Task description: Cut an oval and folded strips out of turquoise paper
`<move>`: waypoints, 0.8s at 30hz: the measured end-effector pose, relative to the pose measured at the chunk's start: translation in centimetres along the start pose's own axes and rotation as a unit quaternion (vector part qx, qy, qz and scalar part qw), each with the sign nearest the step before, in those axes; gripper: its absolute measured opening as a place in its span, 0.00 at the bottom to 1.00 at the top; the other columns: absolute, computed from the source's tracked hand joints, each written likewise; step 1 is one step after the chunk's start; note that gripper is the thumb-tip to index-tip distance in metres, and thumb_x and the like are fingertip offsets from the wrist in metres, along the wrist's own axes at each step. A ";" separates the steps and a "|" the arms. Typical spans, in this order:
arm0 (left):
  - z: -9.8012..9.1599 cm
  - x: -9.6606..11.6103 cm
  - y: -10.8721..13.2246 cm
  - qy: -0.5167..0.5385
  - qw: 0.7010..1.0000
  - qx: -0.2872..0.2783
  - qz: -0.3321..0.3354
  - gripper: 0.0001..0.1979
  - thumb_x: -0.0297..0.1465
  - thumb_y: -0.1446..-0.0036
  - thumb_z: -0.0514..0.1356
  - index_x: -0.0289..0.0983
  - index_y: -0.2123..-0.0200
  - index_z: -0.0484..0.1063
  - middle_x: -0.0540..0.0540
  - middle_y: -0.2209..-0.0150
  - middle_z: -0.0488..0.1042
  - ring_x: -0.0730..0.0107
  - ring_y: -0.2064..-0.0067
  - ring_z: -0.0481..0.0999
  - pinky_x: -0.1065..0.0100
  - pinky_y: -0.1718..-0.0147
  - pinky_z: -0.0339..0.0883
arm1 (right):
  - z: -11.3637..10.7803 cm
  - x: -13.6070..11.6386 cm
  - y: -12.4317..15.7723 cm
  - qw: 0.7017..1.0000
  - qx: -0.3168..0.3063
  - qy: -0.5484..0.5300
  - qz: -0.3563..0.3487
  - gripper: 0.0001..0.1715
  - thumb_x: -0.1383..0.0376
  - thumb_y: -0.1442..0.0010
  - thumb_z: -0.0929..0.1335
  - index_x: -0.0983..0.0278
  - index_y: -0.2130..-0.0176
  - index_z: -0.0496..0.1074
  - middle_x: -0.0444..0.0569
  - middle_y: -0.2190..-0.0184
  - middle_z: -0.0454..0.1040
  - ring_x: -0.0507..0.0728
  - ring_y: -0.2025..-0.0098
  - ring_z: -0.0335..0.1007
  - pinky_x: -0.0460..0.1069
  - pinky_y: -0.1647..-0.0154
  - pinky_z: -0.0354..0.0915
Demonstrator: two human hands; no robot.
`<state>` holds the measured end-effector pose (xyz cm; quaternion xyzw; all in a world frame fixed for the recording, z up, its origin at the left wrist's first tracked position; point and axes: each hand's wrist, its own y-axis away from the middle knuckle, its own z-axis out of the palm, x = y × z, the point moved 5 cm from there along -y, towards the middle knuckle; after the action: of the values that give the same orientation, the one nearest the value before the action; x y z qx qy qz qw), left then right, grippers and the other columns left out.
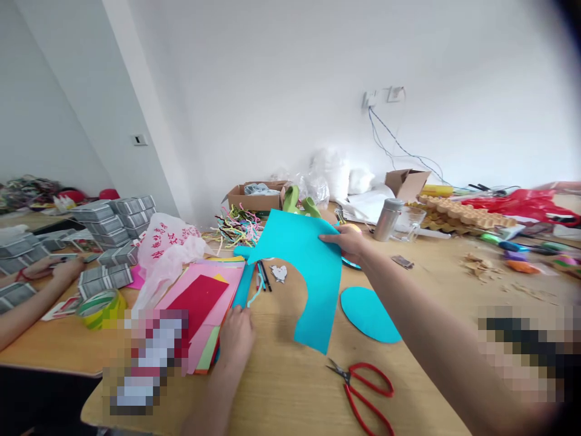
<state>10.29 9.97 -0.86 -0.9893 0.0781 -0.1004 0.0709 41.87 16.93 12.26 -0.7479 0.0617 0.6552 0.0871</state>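
Note:
My right hand pinches the upper right edge of a blue sheet of craft paper, which has a large curved piece cut out of it. The sheet hangs above the table. My left hand rests with curled fingers at the right edge of a stack of coloured paper, by a blue paper strip; whether it grips anything is hidden. Below the right forearm lies a blue paper oval. Red-handled scissors lie near the front with their blades slightly apart.
A person's hands are at work on the left, beside stacked grey bundles. Yellow-green tape and a plastic bag lie nearer. Behind stand a cardboard box, a metal flask, a glass mug and egg trays.

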 end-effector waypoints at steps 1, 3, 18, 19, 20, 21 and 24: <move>-0.2 0.0 0.0 0.010 1.000 0.013 -0.004 0.16 0.26 0.39 0.50 0.33 0.57 0.77 0.37 0.59 0.74 0.56 0.53 0.72 0.62 0.54 0.64 | -0.2 0.8 0.2 1.000 -0.011 -0.016 0.015 0.16 0.64 0.52 0.76 0.66 0.63 0.74 0.54 0.67 0.80 0.61 0.64 0.77 0.55 0.63 0.75; -0.6 -0.1 -0.1 0.065 0.997 0.050 -0.009 0.16 0.30 0.39 0.50 0.35 0.58 0.77 0.38 0.61 0.73 0.56 0.53 0.72 0.61 0.55 0.64 | -0.2 2.0 0.4 0.998 -0.034 -0.035 0.041 0.16 0.63 0.50 0.75 0.65 0.61 0.73 0.55 0.65 0.80 0.62 0.62 0.78 0.56 0.61 0.75; -1.2 -3.5 -0.8 0.803 0.571 -0.126 -0.114 0.35 0.53 0.52 0.63 0.32 0.50 0.72 0.34 0.55 0.79 0.48 0.55 0.79 0.53 0.57 0.72 | 10.5 4.9 3.0 0.959 -0.243 0.137 0.057 0.22 0.54 0.57 0.78 0.64 0.66 0.76 0.45 0.71 0.79 0.57 0.67 0.76 0.48 0.66 0.71; -0.9 -3.7 -0.7 0.789 0.589 -0.136 -0.110 0.32 0.45 0.54 0.68 0.33 0.49 0.72 0.35 0.55 0.79 0.49 0.55 0.79 0.53 0.55 0.71 | 11.0 4.7 2.7 0.953 -0.254 0.161 0.045 0.22 0.52 0.55 0.77 0.64 0.65 0.76 0.45 0.71 0.79 0.57 0.67 0.76 0.48 0.67 0.71; -0.6 -3.8 -0.7 0.777 0.603 -0.145 -0.107 0.30 0.40 0.55 0.70 0.34 0.49 0.72 0.36 0.55 0.79 0.49 0.54 0.79 0.52 0.55 0.71 | 11.5 4.5 2.1 0.947 -0.262 0.184 0.033 0.23 0.50 0.52 0.75 0.64 0.64 0.76 0.46 0.71 0.79 0.56 0.68 0.76 0.48 0.68 0.70; -0.3 -3.8 -0.7 0.768 0.613 -0.155 -0.101 0.30 0.37 0.56 0.71 0.34 0.49 0.72 0.37 0.55 0.79 0.49 0.54 0.79 0.52 0.54 0.71 | 12.0 4.2 1.3 0.941 -0.267 0.207 0.020 0.24 0.47 0.47 0.71 0.64 0.62 0.76 0.48 0.69 0.79 0.56 0.68 0.76 0.48 0.68 0.70; 0.5 -3.9 -0.9 0.746 0.638 -0.169 -0.091 0.27 0.38 0.55 0.69 0.33 0.51 0.73 0.37 0.57 0.80 0.49 0.56 0.79 0.51 0.54 0.71 | 14.6 3.5 -2.6 0.926 -0.251 0.281 -0.029 0.27 0.50 0.32 0.58 0.65 0.53 0.73 0.52 0.60 0.79 0.55 0.63 0.76 0.48 0.64 0.70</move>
<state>6.78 11.59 -1.97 -0.5754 0.0293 -0.7952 -0.1891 28.69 22.59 7.10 -0.9003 -0.1047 0.4092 -0.1049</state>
